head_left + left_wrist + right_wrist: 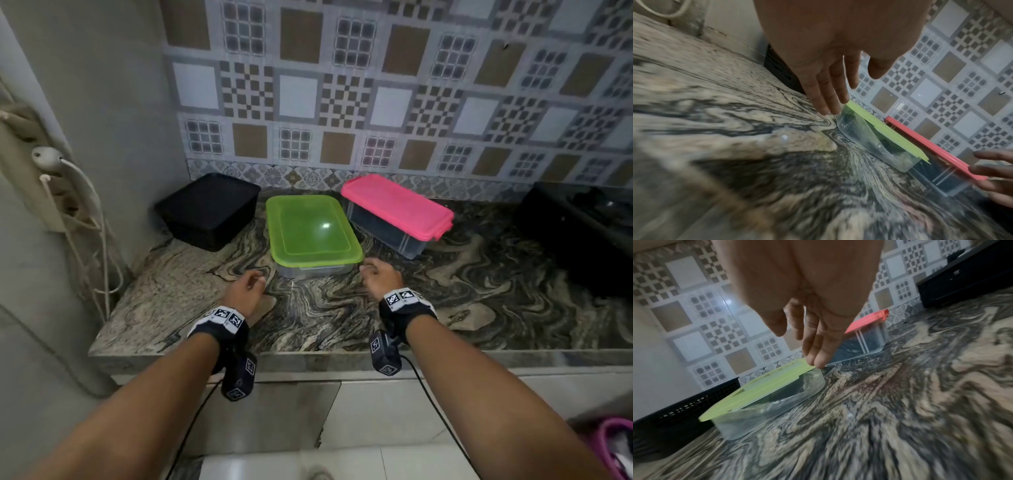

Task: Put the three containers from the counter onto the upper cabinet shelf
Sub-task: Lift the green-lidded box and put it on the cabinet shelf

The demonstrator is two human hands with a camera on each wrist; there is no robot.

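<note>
Three containers stand on the marbled counter point(342, 308). A clear box with a green lid point(311, 233) sits in the middle, a black box point(209, 210) to its left, and a clear box with a pink lid point(397, 209) to its right. My left hand point(248, 286) hovers open just short of the green-lidded box's point(885, 138) near left corner. My right hand point(378, 274) is open at the near right corner, fingertips point(819, 361) close to the green lid point(760, 387); contact is unclear. The cabinet shelf is out of view.
A black appliance point(582, 233) fills the counter's right end. A power strip with white cables point(68, 192) hangs on the left wall. Patterned tiles point(376, 85) back the counter. A pink basket point(613, 445) shows at the bottom right.
</note>
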